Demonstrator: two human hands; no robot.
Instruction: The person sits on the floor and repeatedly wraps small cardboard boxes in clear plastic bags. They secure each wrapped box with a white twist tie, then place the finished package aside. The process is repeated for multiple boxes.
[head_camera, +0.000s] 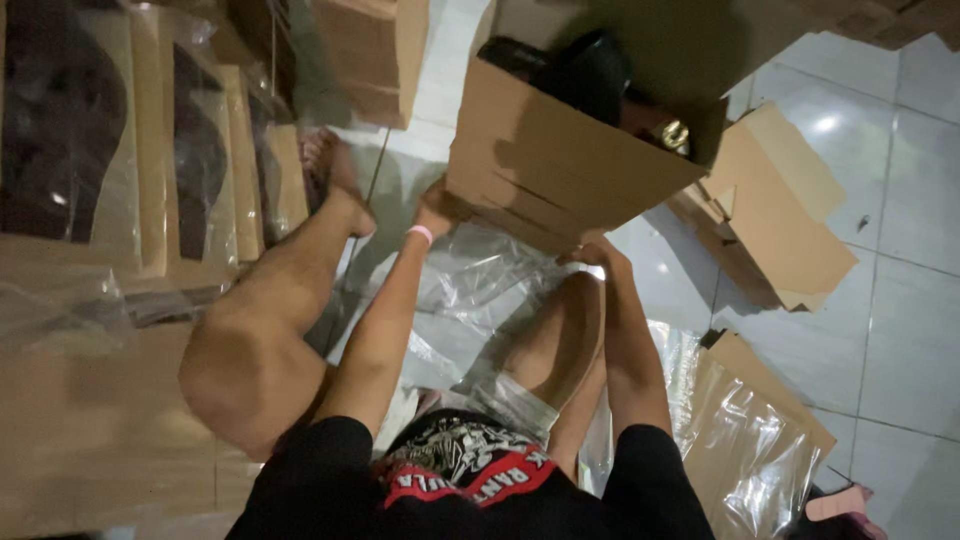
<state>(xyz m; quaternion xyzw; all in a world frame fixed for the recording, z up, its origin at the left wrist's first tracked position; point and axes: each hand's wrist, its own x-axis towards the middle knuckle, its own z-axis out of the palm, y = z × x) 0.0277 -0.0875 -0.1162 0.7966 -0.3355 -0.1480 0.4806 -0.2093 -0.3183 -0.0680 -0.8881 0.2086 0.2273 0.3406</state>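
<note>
Cardboard box (550, 150) amid clear plastic bags (480, 275)

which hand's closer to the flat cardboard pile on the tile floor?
Right. The right hand grips the box corner just beside the flat cardboard pile; the left hand holds the box's far edge.

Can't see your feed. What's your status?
Left hand and right hand gripping cardboard box, tilted. Plastic bags on floor beneath.

Dim, warm indoor light, soft pic.
Glare spot on floor tile (826, 124) top right; my box (560, 150) throws shadow below; left side dark, slightly blurry w/ motion.
</note>
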